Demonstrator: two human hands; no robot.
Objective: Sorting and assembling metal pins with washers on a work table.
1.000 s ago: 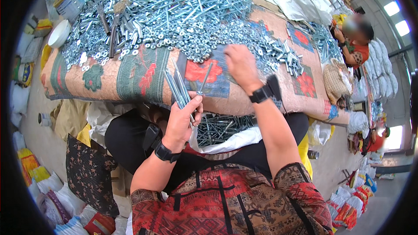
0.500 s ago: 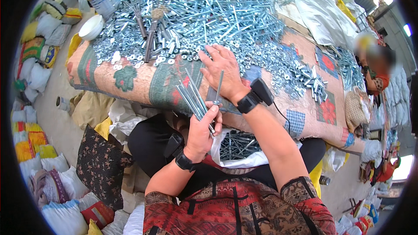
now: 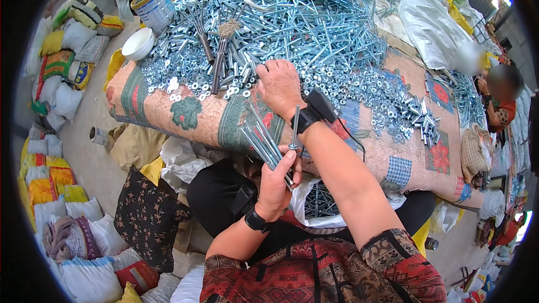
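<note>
My left hand is closed around a bundle of long thin metal bolts that fan out up and to the left. Between its thumb and forefinger a single bolt stands nearly upright, with a washer low on its shank. Farther out, my right hand rests at the near edge of the hardware pile, its fingers curled down among small washers and nuts. The fingertips are hidden, so what they pinch cannot be seen. Metal sleeves lie just left of that hand.
Long bolts heap across the patterned cloth-covered table. Two dark tied bundles lie at the left of the heap, near a white bowl and a bucket. On my lap sits a white sack of bolts. Other people are nearby.
My right hand's spread fingers have curled down into the small hardware. My left hand keeps its bolts. The whole view has shifted slightly, with the table now lower and farther right.
</note>
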